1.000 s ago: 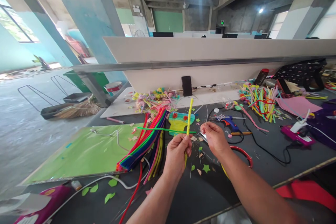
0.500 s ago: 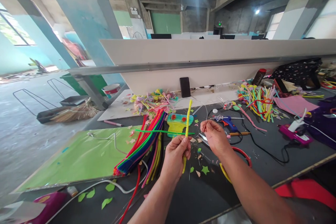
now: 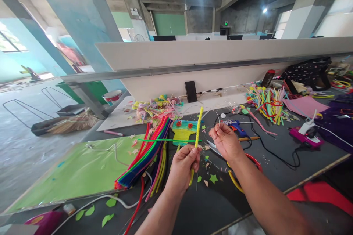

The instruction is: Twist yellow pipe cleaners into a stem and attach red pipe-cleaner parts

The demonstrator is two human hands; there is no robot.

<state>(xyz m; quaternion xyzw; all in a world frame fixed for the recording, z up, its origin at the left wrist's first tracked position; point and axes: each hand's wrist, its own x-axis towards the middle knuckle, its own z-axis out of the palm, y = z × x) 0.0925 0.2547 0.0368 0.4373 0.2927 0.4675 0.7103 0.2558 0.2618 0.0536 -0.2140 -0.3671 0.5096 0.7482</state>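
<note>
At the near edge of the matt dark grey table (image 3: 217,209), flat, angular green paper leaves (image 3: 107,219) lie to the left, beside a fuzzy red stem (image 3: 138,202). Above the middle of the table, a chenille stem in fuzzy bright yellow (image 3: 199,125) stands almost upright in the left hand (image 3: 183,167), pinched between thumb and curled fingers, its longer part rising above the grip and a short end showing below. To its right, the right hand (image 3: 224,141) is raised with the fingers bent and the thumb and fingertips pressed together on a thin, pale wire (image 3: 218,116) that arches up and away; both forearms reach in from the near side. Under the right forearm lie scissors with red and yellow handles (image 3: 214,148), partly hidden, their metal blades pointing far and left. On the left, a sleek bundle of rainbow-coloured fuzzy stems (image 3: 147,154) rests partly on a glossy green sheet (image 3: 71,170), a single bright green stem (image 3: 153,140) lying across it. Just beyond the left hand is a flat, ribbed yellow and blue piece with red tufts (image 3: 183,136). Farther right lies a blue glue gun (image 3: 242,130); farther still, a smooth black phone (image 3: 190,91) leans against the white panel (image 3: 165,85).
</note>
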